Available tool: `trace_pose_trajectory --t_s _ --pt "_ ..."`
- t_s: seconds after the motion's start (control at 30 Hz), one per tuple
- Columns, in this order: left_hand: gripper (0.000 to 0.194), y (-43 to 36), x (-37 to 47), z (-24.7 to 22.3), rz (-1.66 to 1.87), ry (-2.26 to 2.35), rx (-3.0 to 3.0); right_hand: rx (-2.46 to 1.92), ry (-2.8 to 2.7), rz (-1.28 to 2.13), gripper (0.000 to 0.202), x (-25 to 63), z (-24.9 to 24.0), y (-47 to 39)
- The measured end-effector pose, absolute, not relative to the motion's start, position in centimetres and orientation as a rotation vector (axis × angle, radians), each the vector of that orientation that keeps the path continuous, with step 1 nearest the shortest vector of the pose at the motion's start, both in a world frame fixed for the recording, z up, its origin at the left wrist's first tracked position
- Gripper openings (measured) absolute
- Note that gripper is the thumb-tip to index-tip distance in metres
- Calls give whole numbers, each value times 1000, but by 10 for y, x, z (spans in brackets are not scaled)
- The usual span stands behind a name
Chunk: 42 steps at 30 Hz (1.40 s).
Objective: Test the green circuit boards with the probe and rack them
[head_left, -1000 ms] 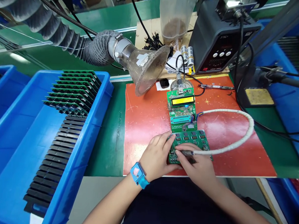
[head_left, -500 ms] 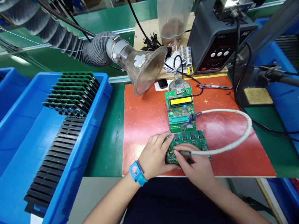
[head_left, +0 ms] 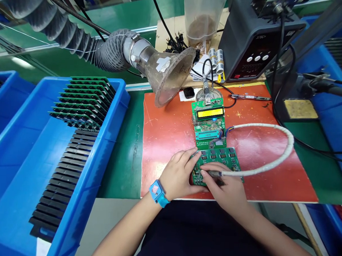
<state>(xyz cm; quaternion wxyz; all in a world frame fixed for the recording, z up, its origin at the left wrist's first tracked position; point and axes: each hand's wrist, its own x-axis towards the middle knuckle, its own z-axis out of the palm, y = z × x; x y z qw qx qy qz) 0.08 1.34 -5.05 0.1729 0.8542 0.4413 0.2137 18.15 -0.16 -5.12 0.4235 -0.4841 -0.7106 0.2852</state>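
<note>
A green circuit board (head_left: 218, 160) with several small digit displays lies on the red mat in front of me. My left hand (head_left: 178, 173) grips its left edge, fingers along the far side and thumb at the near side; a blue band is on that wrist. My right hand (head_left: 227, 189) pinches a dark probe (head_left: 214, 173) at the end of a white wrapped cable (head_left: 267, 168), over the board's left part. Its tip is hidden by the fingers. The cable loops back to a programmer board (head_left: 208, 124) with a lit yellow screen, just beyond the circuit board.
A blue bin (head_left: 119, 114) at left holds upright circuit boards (head_left: 84, 97) in a black slotted rack (head_left: 64, 176). A fume funnel (head_left: 173, 77) hangs over the red mat (head_left: 165, 131). Behind stand a soldering station (head_left: 259, 45) and a plastic bag (head_left: 204, 23); a pen (head_left: 250, 97) lies at the mat's back.
The whole view has shifted slightly. Both hands, the circuit board and the probe keep the same places relative to one another.
</note>
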Motion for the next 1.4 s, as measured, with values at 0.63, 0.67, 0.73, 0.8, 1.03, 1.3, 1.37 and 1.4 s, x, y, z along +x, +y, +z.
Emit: trace_pose_trajectory --t_s 0.63,0.67,0.73,0.8,1.03,1.3,1.37,1.4 --pt "95 8 -11 -49 902 1140 2343 -1291 -1283 903 9 229 -38 -11" --pt "96 7 -16 -47 894 1137 2341 -1308 -1199 887 8 238 -41 -9" --pt "96 4 -27 -46 852 1141 2341 -1355 -1129 918 12 254 -49 -6" --pt "94 2 -37 -45 783 1160 2336 -1427 -1137 955 16 264 -55 -2" --pt "88 -2 -43 -49 687 1169 2343 -1535 -1312 886 30 260 -56 1" --pt "79 -2 -42 -49 627 1199 2390 -1552 -1474 796 18 265 -60 -1" --pt "81 -2 -42 -49 598 1204 2390 -1536 -1557 730 13 265 -61 -1" --pt "85 -2 -42 -49 583 1205 2384 -1522 -1597 696 12 264 -62 -1"
